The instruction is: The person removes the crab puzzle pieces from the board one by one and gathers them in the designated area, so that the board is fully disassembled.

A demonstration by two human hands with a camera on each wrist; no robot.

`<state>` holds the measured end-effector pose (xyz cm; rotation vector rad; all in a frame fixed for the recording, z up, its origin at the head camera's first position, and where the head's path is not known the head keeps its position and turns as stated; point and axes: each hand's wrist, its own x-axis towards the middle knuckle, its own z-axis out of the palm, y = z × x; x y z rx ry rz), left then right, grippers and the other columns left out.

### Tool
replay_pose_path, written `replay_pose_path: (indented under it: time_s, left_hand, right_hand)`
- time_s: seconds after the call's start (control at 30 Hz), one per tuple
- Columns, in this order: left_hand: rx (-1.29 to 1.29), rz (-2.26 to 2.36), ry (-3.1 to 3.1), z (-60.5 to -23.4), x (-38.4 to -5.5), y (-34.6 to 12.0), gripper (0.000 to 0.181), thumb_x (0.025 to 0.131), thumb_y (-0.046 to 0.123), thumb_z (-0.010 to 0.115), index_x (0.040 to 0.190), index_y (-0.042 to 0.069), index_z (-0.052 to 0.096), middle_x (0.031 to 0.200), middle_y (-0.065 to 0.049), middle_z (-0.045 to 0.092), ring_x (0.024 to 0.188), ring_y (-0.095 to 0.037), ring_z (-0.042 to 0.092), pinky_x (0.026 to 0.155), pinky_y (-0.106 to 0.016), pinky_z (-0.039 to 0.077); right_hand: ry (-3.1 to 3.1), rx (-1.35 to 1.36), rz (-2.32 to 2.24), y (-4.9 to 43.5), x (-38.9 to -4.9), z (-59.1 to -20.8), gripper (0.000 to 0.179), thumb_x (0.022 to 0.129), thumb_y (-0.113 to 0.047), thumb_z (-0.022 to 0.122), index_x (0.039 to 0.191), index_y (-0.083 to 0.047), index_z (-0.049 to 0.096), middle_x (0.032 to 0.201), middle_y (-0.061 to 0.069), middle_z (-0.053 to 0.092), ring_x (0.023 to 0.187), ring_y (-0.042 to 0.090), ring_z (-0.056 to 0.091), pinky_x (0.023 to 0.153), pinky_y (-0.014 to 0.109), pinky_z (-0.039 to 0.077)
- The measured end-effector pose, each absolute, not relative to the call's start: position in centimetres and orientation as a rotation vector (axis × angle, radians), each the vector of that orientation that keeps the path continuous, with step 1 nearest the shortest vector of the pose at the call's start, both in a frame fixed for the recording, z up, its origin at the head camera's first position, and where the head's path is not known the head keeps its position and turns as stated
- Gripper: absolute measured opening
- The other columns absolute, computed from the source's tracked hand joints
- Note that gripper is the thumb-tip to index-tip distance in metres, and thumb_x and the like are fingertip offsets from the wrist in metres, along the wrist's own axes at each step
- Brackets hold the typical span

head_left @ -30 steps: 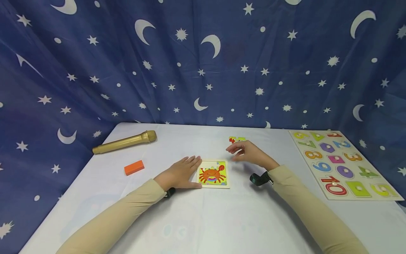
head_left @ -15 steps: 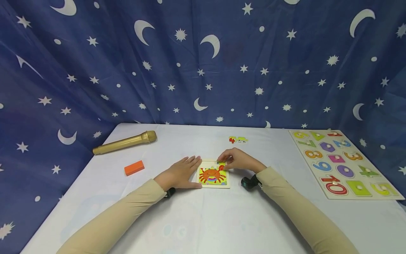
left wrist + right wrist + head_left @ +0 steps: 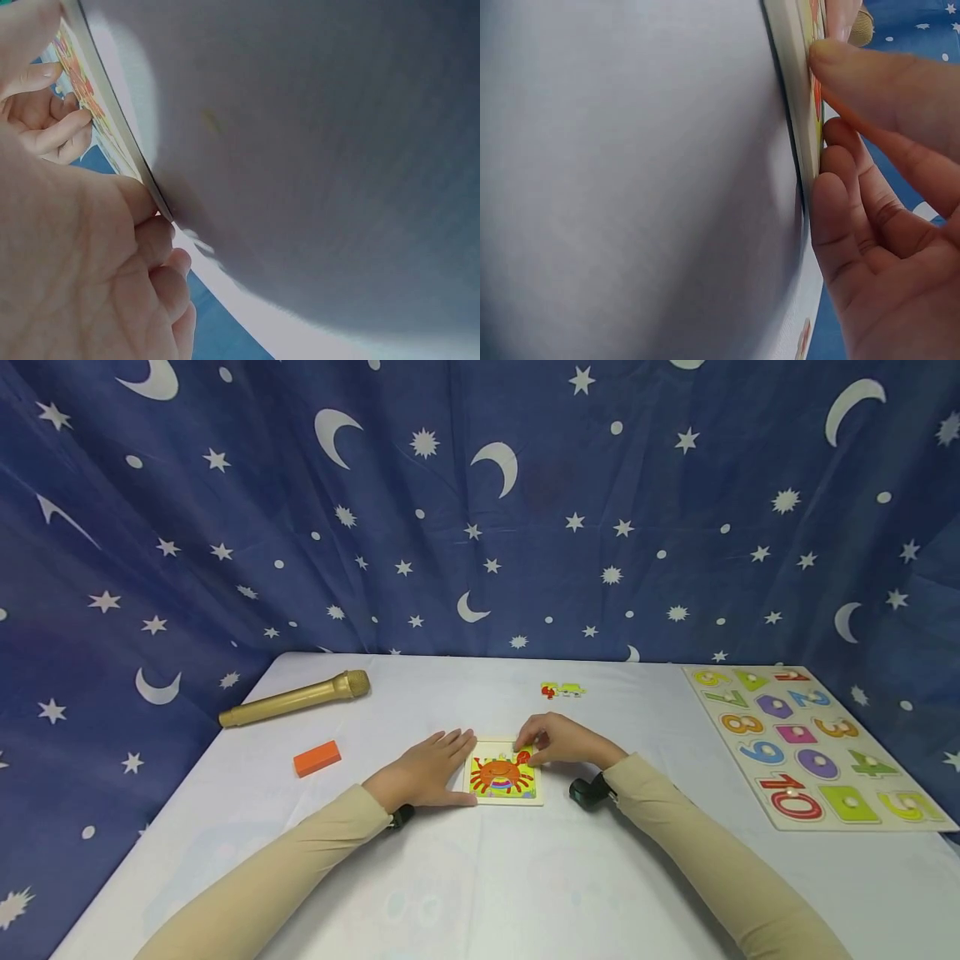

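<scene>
A small square jigsaw puzzle [image 3: 501, 775] with an orange crab lies in its pale frame mid-table. My left hand [image 3: 433, 770] lies with its fingers straight along the frame's left edge; in the left wrist view its fingers touch the board [image 3: 120, 127]. My right hand [image 3: 566, 739] is at the upper right corner, where thumb and index finger pinch the puzzle piece [image 3: 523, 757] bearing the crab's red claw. From the right wrist, the thumb [image 3: 870, 79] meets the picture's surface. Two loose puzzle pieces [image 3: 562, 691] lie farther back. The pinched piece's far edge is hidden by the fingers.
A gold microphone [image 3: 296, 698] lies at the back left, with an orange block [image 3: 317, 758] in front of it. A number-and-shape board [image 3: 817, 752] covers the table's right side. A blue star-and-moon curtain [image 3: 480, 527] hangs behind.
From near the loose pieces at the back, my right hand has come left and forward onto the puzzle's upper right corner. The left hand stays in place.
</scene>
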<state>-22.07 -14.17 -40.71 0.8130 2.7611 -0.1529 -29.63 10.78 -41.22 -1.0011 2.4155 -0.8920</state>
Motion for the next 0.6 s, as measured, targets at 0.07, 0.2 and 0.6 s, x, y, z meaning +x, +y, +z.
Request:
replay_pose_path:
  time_s: [0.07,0.2,0.6]
  left_hand:
    - [0.82,-0.144,2.765,-40.81,-22.05,-14.21,0.095,0.085,0.07,0.043,0.151,0.007,0.016,0.159,-0.008,0.014,0.147,-0.024,0.016,0.121,-0.039,0.015]
    - [0.814,-0.135,2.767,-40.83,-22.0,-14.19,0.096,0.085,0.07,0.044,0.151,0.007,0.016,0.159,-0.007,0.015,0.147,-0.024,0.017,0.121,-0.039,0.015]
    - [0.796,-0.146,2.773,-40.69,-21.88,-14.14,0.095,0.085,0.07,0.044,0.151,0.007,0.017,0.159,-0.006,0.015,0.146,-0.023,0.017,0.121,-0.039,0.015]
  right_hand:
    - [2.414,-1.0,-0.876,10.74,-29.66,-41.25,0.021,0.077,-0.006,0.075,0.098,-0.008,0.074,0.103,0.007,0.065,0.09,0.013,0.055,0.083,0.024,0.052]
    - [2.411,-0.997,-0.853,10.66,-29.65,-41.22,0.02,0.077,-0.005,0.075,0.098,-0.007,0.074,0.103,0.007,0.064,0.09,0.013,0.055,0.082,0.023,0.051]
    - [2.44,-0.958,-0.834,10.39,-29.31,-40.93,0.018,0.077,-0.004,0.075,0.095,-0.008,0.074,0.108,0.009,0.061,0.089,0.015,0.053,0.08,0.024,0.05]
